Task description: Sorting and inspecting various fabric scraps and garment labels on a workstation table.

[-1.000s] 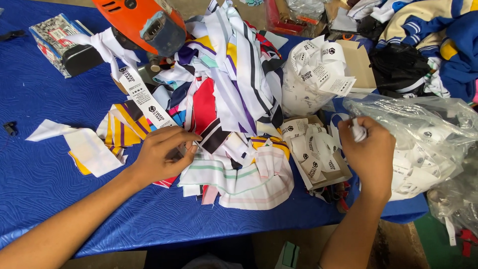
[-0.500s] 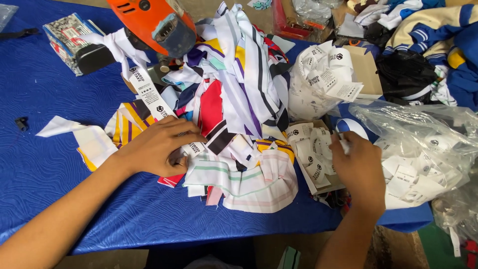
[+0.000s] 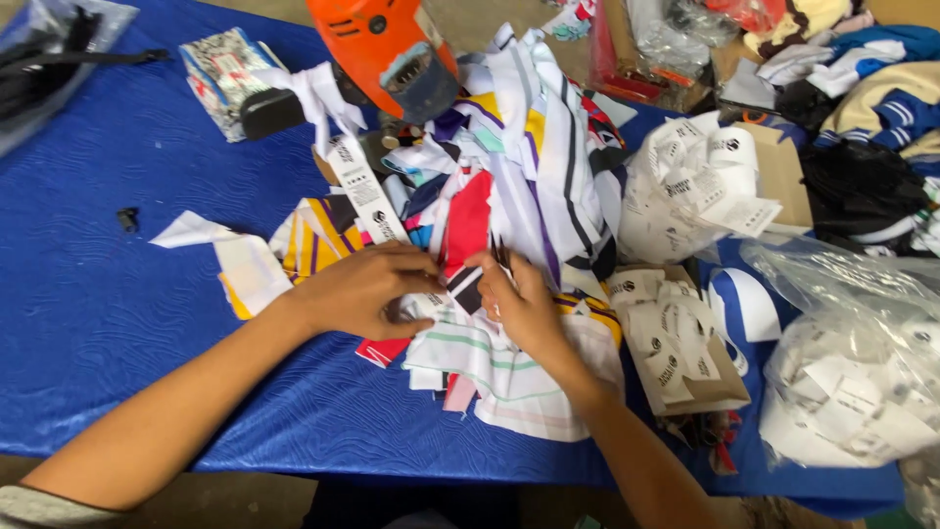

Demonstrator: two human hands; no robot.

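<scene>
A heap of coloured striped fabric pieces (image 3: 529,147) lies on the blue table cover (image 3: 117,323). My left hand (image 3: 357,291) rests on the heap's near side, its fingers curled over a small black, white and red striped fabric piece (image 3: 464,284). My right hand (image 3: 524,306) meets it from the right, fingertips pinched at that same piece's edge. A white and green striped cloth (image 3: 490,367) lies under both hands. A long white printed label strip (image 3: 360,191) runs up from beside my left hand.
An orange machine (image 3: 387,49) stands at the back, next to a small printed box (image 3: 217,67). To the right are a bundle of white labels (image 3: 690,181), a cardboard sheet with labels (image 3: 676,343) and a clear plastic bag of labels (image 3: 852,392). Folded clothes (image 3: 871,98) are piled at back right.
My right hand left the plastic bag of labels and moved left to the heap, where it meets my left hand. My left hand stayed on the fabric.
</scene>
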